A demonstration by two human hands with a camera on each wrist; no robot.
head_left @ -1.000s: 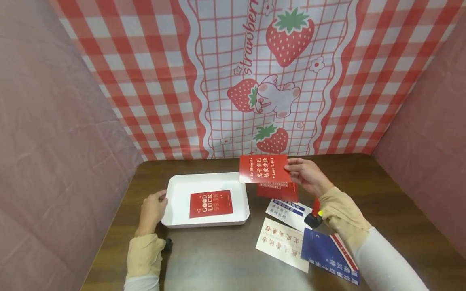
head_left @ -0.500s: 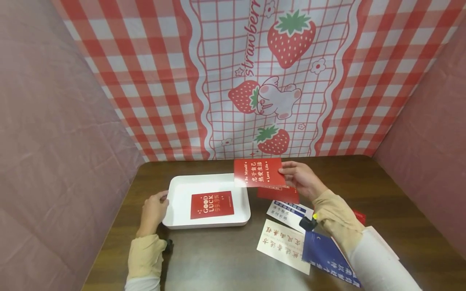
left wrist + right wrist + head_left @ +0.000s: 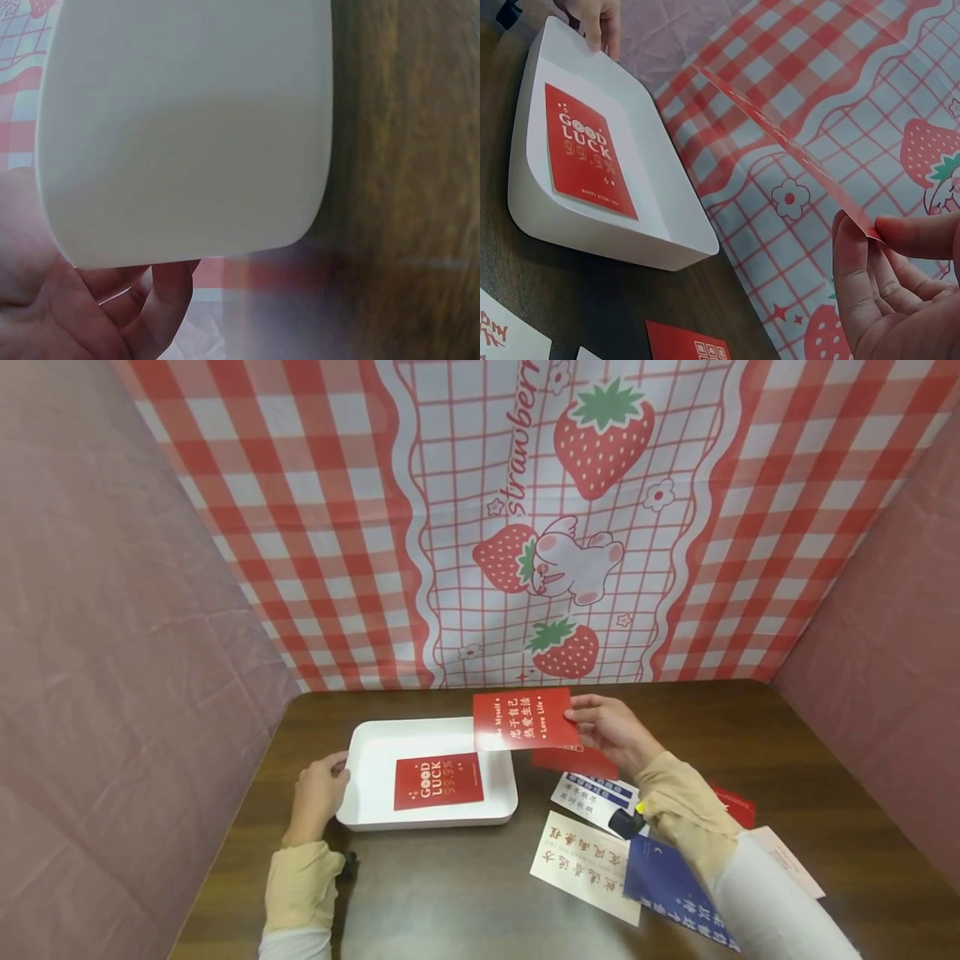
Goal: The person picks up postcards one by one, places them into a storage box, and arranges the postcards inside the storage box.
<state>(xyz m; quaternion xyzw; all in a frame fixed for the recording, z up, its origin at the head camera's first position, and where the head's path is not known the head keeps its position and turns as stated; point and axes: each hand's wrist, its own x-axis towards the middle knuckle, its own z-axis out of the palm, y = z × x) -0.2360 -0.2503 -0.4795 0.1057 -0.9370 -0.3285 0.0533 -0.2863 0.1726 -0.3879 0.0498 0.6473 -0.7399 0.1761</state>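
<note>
Pinching Love Life card point(image 3: 522, 720) by its right edge: right hand point(image 3: 611, 731), near tray point(image 3: 427, 821) far right corner. Left hand point(image 3: 315, 792) curled on tray's left edge.

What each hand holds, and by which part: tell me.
The right hand pinches a red card by its right end, between thumb and fingers. The left hand touches the tray at its left end; any grip is unclear.
</note>
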